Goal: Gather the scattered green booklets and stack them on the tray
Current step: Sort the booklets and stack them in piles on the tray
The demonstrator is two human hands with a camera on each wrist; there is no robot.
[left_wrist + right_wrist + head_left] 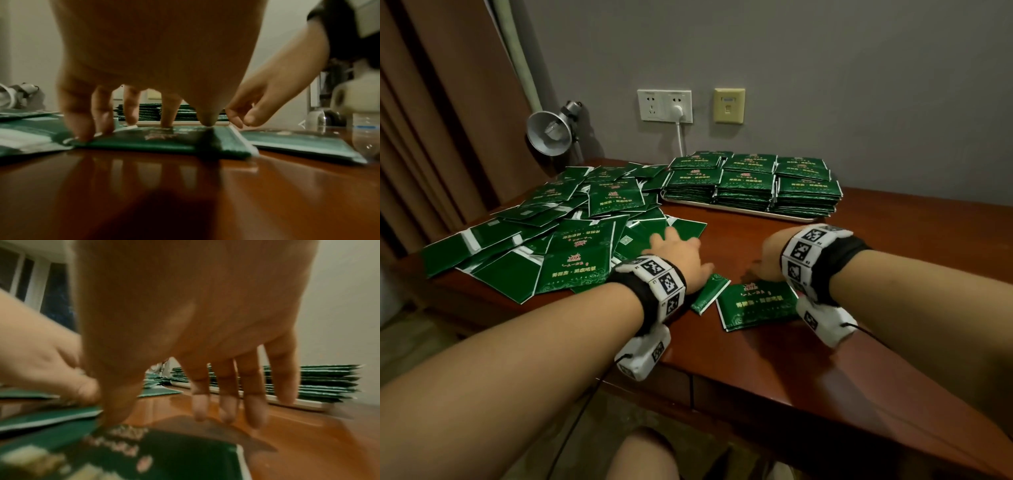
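Many green booklets (571, 236) lie scattered across the left half of the wooden table (900, 274). At the back, a pale tray (739, 209) carries several neat booklet stacks (750, 185). My left hand (674, 248) is spread at the pile's right edge, its straight fingers (82, 129) pressing a booklet (156, 142) flat on the table. My right hand (760, 267) hovers over a separate booklet (756, 305) near the front edge. Its fingers (255, 402) hang straight, and the thumb touches that booklet (168, 457). One more booklet (710, 293) lies tilted between the two hands.
A metal desk lamp (549, 132) stands at the back left beside a brown curtain (431, 120). Wall sockets (666, 106) with a plugged white cable sit behind the tray. A clear plastic bottle (366, 138) shows at the right of the left wrist view. The table's front edge (756, 383) runs just under my wrists.
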